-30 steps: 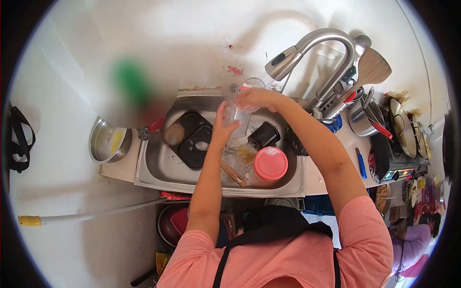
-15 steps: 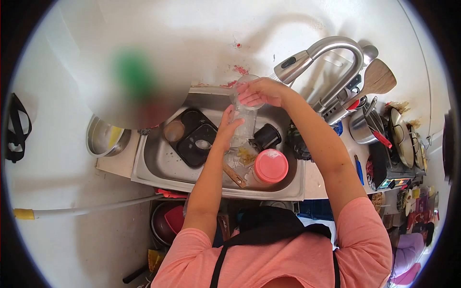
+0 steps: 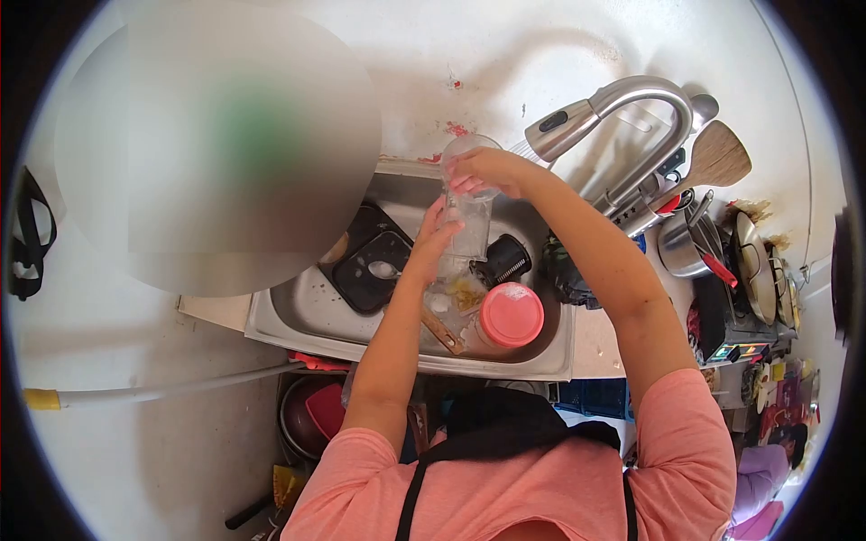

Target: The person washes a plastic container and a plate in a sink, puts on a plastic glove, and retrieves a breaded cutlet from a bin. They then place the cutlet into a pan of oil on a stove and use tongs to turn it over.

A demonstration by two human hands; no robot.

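Observation:
My left hand [image 3: 435, 243] is wrapped round the side of a tall clear container [image 3: 471, 233], held tilted above the sink. At its wide round mouth is my right hand [image 3: 489, 171], fingers bent and pressed together; what they grip, if anything, is hidden. Water sprays from the faucet head [image 3: 561, 131] just behind my right hand. Below in the sink [image 3: 311, 329] are a black tray [image 3: 370, 270], a black cup-like part [image 3: 502, 260], a pink-lidded tub [image 3: 511, 315], a wooden handle [image 3: 442, 330] and yellowish food scraps [image 3: 467, 293].
A large blurred round shape with a green patch [image 3: 262, 126] covers the upper left. Right of the sink are a wooden spatula [image 3: 719, 153], a metal pot [image 3: 683, 245] and pot lids [image 3: 749, 257]. A person in a purple top [image 3: 762, 478] is at the far lower right.
The blurred round shape has grown larger and now hides the metal bowl at left. Both hands stay at the container, which stands slightly more upright. The view has shifted slightly.

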